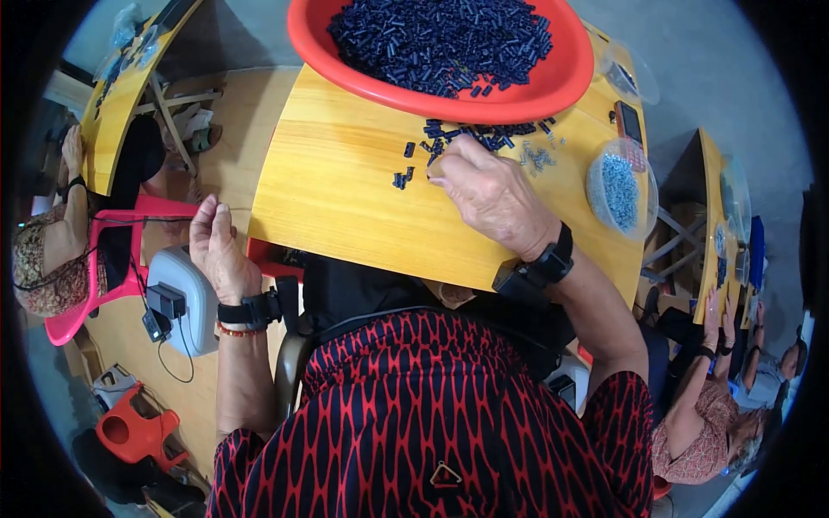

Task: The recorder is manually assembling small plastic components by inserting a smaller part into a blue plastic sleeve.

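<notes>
My right hand [494, 194] is over the yellow table [345, 198], its fingers curled down at the near edge of a loose pile of small dark blue plastic pieces [496, 136]. What its fingertips pinch, if anything, is hidden behind the hand. Beyond the pile, a red basin [440, 105] holds a heap of the same dark pieces. Left of the fingers lie a few separate dark pieces [403, 179]. My left hand [226, 259] is raised off the table's left edge, thumb and fingers pinched together; anything between them is too small to make out.
Small silvery parts [538, 158] lie scattered right of the pile. A clear tub of similar parts [618, 192] and a dark phone-like device [629, 123] sit at the right edge. Co-workers sit at tables on both sides. A pink chair [121, 259] stands at left.
</notes>
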The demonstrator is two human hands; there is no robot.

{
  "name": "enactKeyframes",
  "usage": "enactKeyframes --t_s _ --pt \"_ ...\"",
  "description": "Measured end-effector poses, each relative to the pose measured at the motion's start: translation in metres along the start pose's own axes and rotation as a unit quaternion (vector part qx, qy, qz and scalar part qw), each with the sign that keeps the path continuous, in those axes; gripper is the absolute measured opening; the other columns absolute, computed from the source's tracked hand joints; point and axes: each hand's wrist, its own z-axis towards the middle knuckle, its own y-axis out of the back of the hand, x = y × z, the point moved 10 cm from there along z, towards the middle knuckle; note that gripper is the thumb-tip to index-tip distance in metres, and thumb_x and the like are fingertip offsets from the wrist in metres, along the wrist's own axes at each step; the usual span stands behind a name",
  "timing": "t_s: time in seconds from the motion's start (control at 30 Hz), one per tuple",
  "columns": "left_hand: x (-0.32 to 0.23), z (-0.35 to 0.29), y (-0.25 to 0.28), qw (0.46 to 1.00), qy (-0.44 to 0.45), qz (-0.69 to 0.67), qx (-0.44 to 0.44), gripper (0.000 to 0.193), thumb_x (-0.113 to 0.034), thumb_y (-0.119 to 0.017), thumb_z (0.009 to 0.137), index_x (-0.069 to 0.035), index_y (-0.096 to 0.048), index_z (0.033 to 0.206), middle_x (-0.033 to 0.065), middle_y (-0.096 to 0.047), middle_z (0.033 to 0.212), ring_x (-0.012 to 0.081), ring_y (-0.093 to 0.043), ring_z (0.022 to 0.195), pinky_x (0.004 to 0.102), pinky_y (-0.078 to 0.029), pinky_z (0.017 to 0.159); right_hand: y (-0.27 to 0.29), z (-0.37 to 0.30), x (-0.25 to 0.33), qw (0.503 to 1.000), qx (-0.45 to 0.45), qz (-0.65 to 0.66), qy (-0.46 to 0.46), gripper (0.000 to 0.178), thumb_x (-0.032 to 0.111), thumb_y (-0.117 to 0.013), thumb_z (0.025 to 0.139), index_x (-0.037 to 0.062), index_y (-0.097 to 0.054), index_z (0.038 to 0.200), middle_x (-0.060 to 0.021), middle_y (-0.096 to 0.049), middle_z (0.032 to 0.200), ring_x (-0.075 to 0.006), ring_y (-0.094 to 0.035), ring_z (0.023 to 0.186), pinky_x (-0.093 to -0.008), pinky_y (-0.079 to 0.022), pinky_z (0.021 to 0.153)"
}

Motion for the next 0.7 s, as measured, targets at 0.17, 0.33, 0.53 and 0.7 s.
enactKeyframes --t_s 0.17,0.33,0.53,0.7 --pt "-0.073 -0.058 -0.082 0.988 -0.11 0.039 0.101 0.017 -0.005 -0.063 0.092 0.0 -0.063 0.109 0.0022 -0.064 0.091 0.0073 -0.056 0.079 0.0218 -0.046 0.077 0.015 -0.009 0.008 0.985 -0.087 0.144 -0.028 0.008 -0.003 -0.063 0.084 -0.0012 -0.057 0.09 -0.0135 -0.058 0.088 -0.0298 -0.062 0.079 -0.0369 -0.05 0.068" --pt "-0.062 -0.121 -0.156 0.936 -0.026 0.033 0.349 0.014 -0.001 -0.064 0.09 0.001 -0.064 0.104 0.0037 -0.064 0.092 0.0096 -0.059 0.08 0.0231 -0.048 0.076 0.003 -0.034 -0.007 0.928 -0.084 0.324 -0.162 0.007 -0.001 -0.061 0.091 -0.0028 -0.056 0.096 -0.0088 -0.063 0.087 -0.0154 -0.063 0.074 -0.0286 -0.053 0.067" --pt "-0.04 -0.171 -0.203 0.89 0.041 0.015 0.453 0.017 -0.001 -0.067 0.089 0.004 -0.064 0.105 0.0027 -0.063 0.095 0.0086 -0.06 0.089 0.0225 -0.047 0.084 -0.013 -0.061 -0.016 0.848 -0.125 0.47 -0.209 0.007 -0.002 -0.057 0.094 -0.0032 -0.056 0.101 -0.0068 -0.063 0.086 -0.0114 -0.065 0.073 -0.0254 -0.055 0.066" --pt "-0.029 -0.178 -0.211 0.891 0.098 -0.028 0.443 0.005 0.002 -0.062 0.092 0.002 -0.061 0.096 0.0046 -0.065 0.085 0.0083 -0.06 0.078 0.0231 -0.05 0.073 -0.019 -0.074 -0.012 0.851 -0.095 0.456 -0.242 0.011 -0.002 -0.058 0.092 -0.0008 -0.058 0.103 -0.0054 -0.064 0.087 -0.0104 -0.064 0.075 -0.0258 -0.054 0.067"
